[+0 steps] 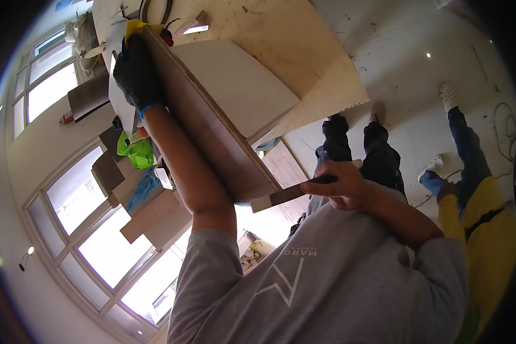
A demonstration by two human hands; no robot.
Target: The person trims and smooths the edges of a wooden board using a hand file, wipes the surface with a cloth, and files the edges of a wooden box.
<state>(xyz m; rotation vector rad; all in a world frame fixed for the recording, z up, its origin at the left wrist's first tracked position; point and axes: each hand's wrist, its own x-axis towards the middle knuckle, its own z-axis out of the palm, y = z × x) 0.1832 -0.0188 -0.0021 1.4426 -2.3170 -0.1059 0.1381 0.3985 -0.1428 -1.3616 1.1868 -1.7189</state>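
Note:
A long brown wooden panel [206, 126] with a pale edge runs from the upper left down to the middle of the head view. My left hand [136, 77], in a dark glove, is closed on the panel's far end, its fingertips partly hidden. My bare right hand [344, 186] grips a flat dark bar [286, 195] with a lighter end. The bar lies across the panel's near end and seems to touch it. A yellow item [136, 26] shows beside the glove, its kind unclear.
A workbench [321, 69] carries a white board [235, 86]. Another person in yellow [493, 229] stands at the right, near a cable [501, 120] on the floor. Dark-trousered legs [378, 152] are by the bench. A green bag-like item [136, 152] and several boards are at the left.

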